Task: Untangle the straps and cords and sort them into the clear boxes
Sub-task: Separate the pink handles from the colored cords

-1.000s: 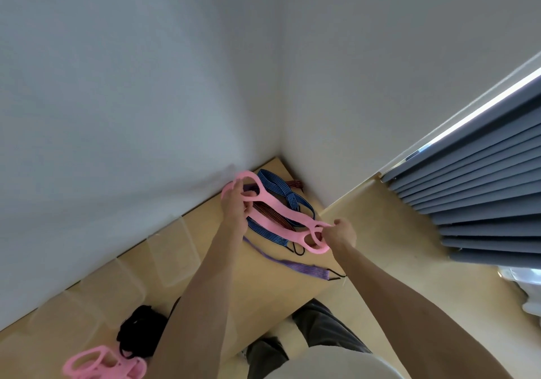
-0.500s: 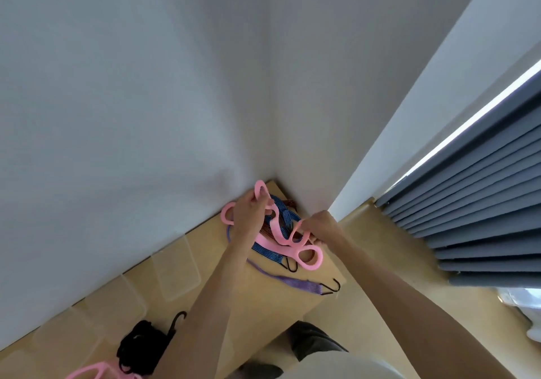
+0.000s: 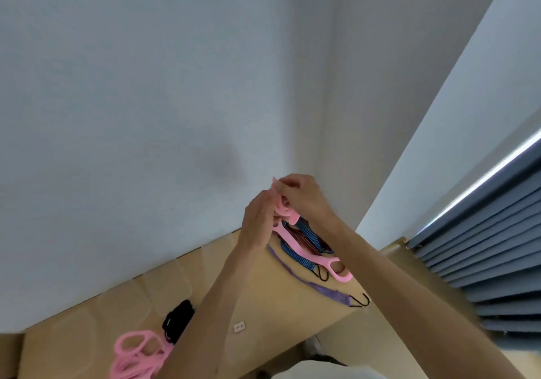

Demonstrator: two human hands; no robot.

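Both hands are raised together above the far right corner of the wooden table (image 3: 263,314), close against the white wall (image 3: 146,115). The left hand (image 3: 259,220) has its fingers curled around the bunched upper end of a pink strap (image 3: 295,242), and the right hand (image 3: 304,200) pinches the same bunch from the other side, fingers bent over the top. From the hands the pink strap runs down and to the right, and its looped end with two holes lies on the table near the right edge. Under it lies a tangle of blue cords (image 3: 304,241) with dark red ones among them, a black hook showing at the near end. A purple strap (image 3: 316,286) lies just nearer than that pile, running to the table's right edge, where it ends in a black hook (image 3: 361,301). Along the wall to the left stand clear boxes (image 3: 172,285); it is hard to tell their edges. Near the left, a black cord bundle (image 3: 177,320) sits beside a heap of pink straps (image 3: 137,355). Grey curtains (image 3: 483,247) hang at the right.
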